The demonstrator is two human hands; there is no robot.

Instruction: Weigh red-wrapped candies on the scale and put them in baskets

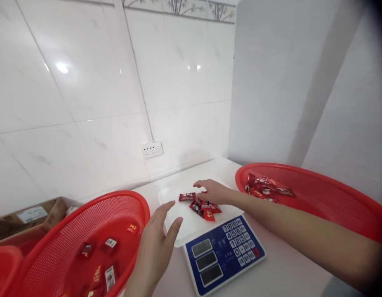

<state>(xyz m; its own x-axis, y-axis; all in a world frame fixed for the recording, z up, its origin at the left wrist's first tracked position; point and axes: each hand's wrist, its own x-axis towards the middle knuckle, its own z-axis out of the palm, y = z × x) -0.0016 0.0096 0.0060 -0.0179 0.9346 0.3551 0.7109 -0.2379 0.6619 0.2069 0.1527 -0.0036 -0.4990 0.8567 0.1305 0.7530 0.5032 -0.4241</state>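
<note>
On the white weighing pan [175, 222] of a digital scale [225, 255] lies a small pile of red-wrapped candies [209, 208]. One dark red wrapped candy [187, 197] sits apart at the pile's left. My right hand [214, 192] reaches in from the right, over the back of the pile, with its fingers curved and apart; I see nothing held in it. At the left edge of the pan, my left hand [158, 241] is open, thumb and fingers spread, holding nothing. The scale's keypad and its three dark display windows face me.
To the left, a red perforated basket [140, 202] holds several wrapped candies. Another red basket [317, 177] with a heap of candies stands at the right. A cardboard box [55, 210] and part of a red tub [7, 262] are far left. Behind the white table is a tiled wall with a socket [152, 149].
</note>
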